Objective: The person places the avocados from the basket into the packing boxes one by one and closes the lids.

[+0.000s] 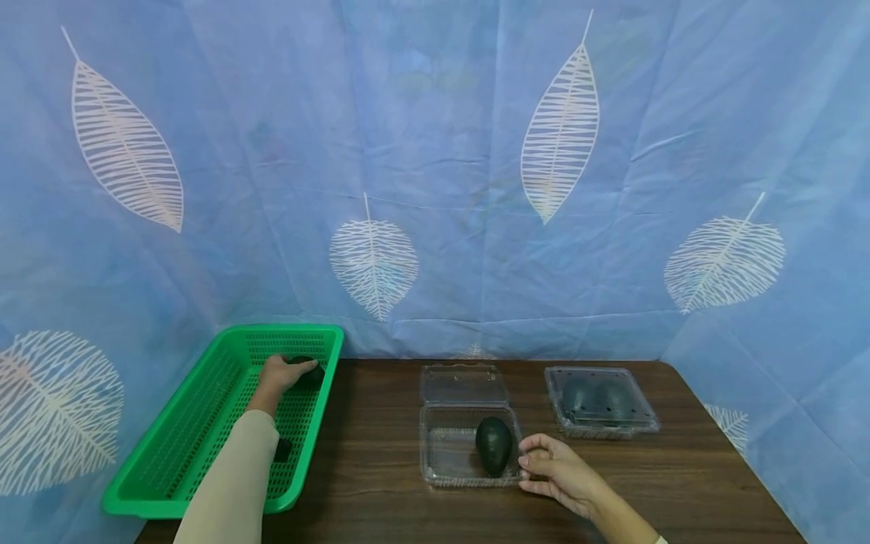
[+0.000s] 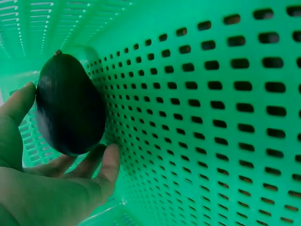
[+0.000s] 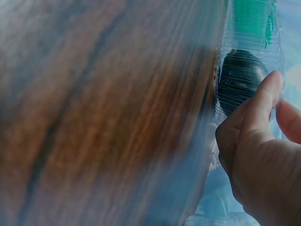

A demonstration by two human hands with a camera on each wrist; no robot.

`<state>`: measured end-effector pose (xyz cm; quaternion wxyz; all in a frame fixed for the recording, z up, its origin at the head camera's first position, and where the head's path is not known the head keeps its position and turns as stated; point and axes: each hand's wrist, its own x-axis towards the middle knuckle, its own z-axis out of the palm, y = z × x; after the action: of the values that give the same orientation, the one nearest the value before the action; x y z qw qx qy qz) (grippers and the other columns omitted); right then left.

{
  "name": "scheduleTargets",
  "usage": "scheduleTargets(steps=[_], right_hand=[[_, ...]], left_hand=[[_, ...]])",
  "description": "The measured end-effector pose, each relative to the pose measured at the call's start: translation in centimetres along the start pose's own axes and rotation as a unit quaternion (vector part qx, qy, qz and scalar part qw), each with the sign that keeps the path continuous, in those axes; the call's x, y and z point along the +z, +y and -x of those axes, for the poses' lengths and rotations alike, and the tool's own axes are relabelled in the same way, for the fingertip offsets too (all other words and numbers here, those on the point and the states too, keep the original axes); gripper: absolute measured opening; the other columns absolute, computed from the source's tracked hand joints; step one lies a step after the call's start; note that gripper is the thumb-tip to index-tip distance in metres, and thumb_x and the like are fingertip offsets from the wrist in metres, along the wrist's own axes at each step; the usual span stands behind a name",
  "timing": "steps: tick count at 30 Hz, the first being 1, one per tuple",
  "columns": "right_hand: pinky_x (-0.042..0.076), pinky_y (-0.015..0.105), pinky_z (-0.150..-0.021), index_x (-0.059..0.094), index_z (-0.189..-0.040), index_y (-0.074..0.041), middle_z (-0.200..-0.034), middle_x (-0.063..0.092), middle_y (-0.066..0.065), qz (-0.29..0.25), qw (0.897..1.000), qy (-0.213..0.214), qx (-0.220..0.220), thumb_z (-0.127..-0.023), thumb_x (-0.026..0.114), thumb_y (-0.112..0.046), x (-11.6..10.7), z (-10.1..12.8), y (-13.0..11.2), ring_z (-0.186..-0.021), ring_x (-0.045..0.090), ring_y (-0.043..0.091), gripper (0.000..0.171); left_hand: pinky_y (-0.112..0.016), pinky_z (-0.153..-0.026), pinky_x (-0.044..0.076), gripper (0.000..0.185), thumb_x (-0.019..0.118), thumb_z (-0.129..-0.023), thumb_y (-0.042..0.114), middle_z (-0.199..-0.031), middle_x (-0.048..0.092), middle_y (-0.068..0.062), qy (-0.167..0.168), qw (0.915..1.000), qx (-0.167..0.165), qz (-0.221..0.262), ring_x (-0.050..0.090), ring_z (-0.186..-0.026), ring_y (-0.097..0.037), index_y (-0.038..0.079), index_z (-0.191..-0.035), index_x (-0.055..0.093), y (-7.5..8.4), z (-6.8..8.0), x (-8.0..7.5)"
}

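Note:
Inside the green basket [image 1: 319, 446], my left hand [image 1: 277, 375] holds a dark avocado [image 2: 70, 106]. In the left wrist view, the thumb [image 2: 23, 99] lies along one side of it and the other fingers curl under its lower end, close to the perforated wall. My right hand [image 1: 560, 476] grips the right edge of an open clear plastic clamshell box [image 1: 445, 453], thumb and fingers at the rim. One avocado [image 1: 494, 446] rests in the right half of that box, and its lid [image 1: 464, 384] is folded back behind it.
A closed clamshell box [image 1: 601, 432] with two avocados stands at the back right of the brown wooden table [image 1: 381, 446]. A small dark shape [image 1: 282, 451] shows beside the left forearm. Behind the table hangs a blue cloth [image 1: 448, 151] with white leaf prints.

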<state>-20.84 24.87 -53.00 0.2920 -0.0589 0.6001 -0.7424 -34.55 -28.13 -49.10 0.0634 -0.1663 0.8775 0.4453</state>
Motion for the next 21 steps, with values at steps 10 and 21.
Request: scheduleTargets(steps=[10, 21], right_hand=[[0.061, 0.030, -0.088, 0.044, -0.127, -0.001, -0.098, 0.060, 0.000, -0.003, 1.000, 0.013, 0.007, -0.104, 0.060, -0.010, 0.25, -0.05, -0.14, -0.090, 0.066, 0.011, 0.029], [0.061, 0.028, -0.087, 0.045, -0.126, -0.001, -0.099, 0.059, 0.001, -0.008, 1.000, 0.012, 0.010, -0.104, 0.060, -0.010, 0.49, -0.01, -0.18, -0.091, 0.066, 0.012, 0.028]], left_hand=[[-0.061, -0.102, 0.049, 0.090, 0.066, -0.100, 0.035, -0.154, 0.029, -0.043, 0.009, 0.9999, -0.006, 0.001, 0.043, -0.135, -0.056, -0.020, -0.154, 0.020, 0.21, 0.16, 0.76], [-0.060, -0.105, 0.050, 0.086, 0.070, -0.099, 0.021, -0.157, 0.023, -0.041, -0.005, 0.9996, 0.002, 0.027, 0.039, -0.139, -0.057, -0.013, -0.158, 0.017, 0.39, 0.35, 0.75]])
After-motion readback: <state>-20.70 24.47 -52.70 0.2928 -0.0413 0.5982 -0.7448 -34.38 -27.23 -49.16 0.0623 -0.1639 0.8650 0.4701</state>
